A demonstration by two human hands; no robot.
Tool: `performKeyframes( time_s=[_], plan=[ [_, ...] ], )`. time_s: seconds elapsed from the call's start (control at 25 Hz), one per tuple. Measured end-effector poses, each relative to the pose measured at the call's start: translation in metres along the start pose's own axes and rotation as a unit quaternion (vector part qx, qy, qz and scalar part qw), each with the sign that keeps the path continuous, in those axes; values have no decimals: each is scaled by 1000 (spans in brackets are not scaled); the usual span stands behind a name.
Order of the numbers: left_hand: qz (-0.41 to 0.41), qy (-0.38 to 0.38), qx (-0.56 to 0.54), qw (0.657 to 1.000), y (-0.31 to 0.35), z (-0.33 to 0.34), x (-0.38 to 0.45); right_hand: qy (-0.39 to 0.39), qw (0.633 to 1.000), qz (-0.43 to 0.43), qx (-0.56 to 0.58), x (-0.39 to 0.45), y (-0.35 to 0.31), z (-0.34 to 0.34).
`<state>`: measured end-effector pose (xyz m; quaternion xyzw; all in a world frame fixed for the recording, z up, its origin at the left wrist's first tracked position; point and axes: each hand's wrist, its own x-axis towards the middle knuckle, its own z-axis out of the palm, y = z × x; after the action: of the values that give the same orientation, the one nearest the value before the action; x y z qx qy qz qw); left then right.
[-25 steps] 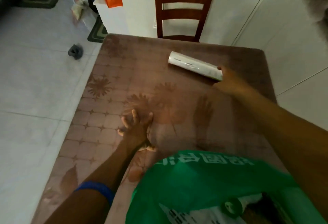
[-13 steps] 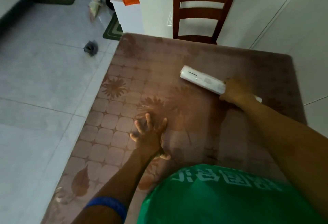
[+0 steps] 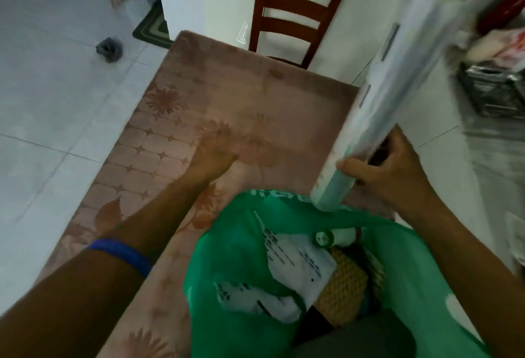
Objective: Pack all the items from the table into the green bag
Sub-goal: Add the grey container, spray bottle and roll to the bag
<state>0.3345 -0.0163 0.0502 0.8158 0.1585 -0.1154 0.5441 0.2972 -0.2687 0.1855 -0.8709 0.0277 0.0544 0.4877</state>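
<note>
The green bag lies open at the table's near edge, with a white printed pouch, a woven tan item and a small green-capped tube inside. My right hand grips a long white roll near its lower end. The roll stands steeply tilted, its bottom end just over the bag's far rim. My left hand rests flat on the brown flower-patterned table, blurred, fingers spread.
A dark wooden chair stands behind the table's far edge. White cabinets stand beyond it. A dark rag and a green mat lie on the tiled floor at left. Cluttered baskets stand at right.
My right hand has lifted the white roll off the table and swung it upright toward the bag's opening. The left hand stays flat on the table.
</note>
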Motion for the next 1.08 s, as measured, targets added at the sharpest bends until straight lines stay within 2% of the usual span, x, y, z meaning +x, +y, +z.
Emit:
performKeyframes(
  time_s=[0.12,0.2,0.24,0.28,0.32,0.4,0.44,0.48,0.6,0.64,0.68,0.76,0.84,0.88,0.96,1.0,1.04,1.08],
  plan=[
    [107,106,-100,983,48,-33,-92,2,997,-36,62,-83,10,-7],
    [208,101,-96,968,55,-37,-175,-15,994,-23,106,-118,22,-9],
    [249,60,-24,966,55,-28,-217,-40,992,-11,117,-132,24,-12],
    [267,6,92,959,49,-15,-249,-69,993,-7,95,-143,28,-16],
    [267,-45,220,937,42,0,-271,-96,995,-25,33,-150,32,-21],
    [209,-105,442,866,19,25,-289,-130,980,-87,-125,-156,40,-33],
    [169,-114,492,847,12,31,-286,-141,961,-115,-206,-155,46,-37],
    [135,-114,494,851,7,31,-281,-151,936,-132,-290,-152,52,-39],
    [89,-36,357,929,16,8,-285,-161,822,-139,-529,-153,68,-38],
    [78,24,277,957,18,-2,-288,-175,797,-117,-566,-155,73,-34],
    [71,82,166,980,24,-11,-294,-190,788,-90,-579,-156,79,-30],
    [72,139,-37,987,44,-28,-303,-213,799,-75,-558,-158,87,-24],
    [74,131,-136,979,63,-32,-306,-202,829,-135,-504,-163,81,-31],
    [73,119,-162,977,70,-29,-305,-152,854,-188,-460,-168,74,-42],
    [65,104,-210,970,77,-23,-306,41,879,-258,-400,-181,63,-74],
    [63,102,-227,966,78,-23,-306,143,881,-231,-388,-184,66,-94],
    [61,99,-235,965,78,-22,-306,205,886,-148,-389,-188,73,-115],
    [61,93,-240,964,79,-22,-306,209,904,-31,-372,-191,83,-133]
  ],
)
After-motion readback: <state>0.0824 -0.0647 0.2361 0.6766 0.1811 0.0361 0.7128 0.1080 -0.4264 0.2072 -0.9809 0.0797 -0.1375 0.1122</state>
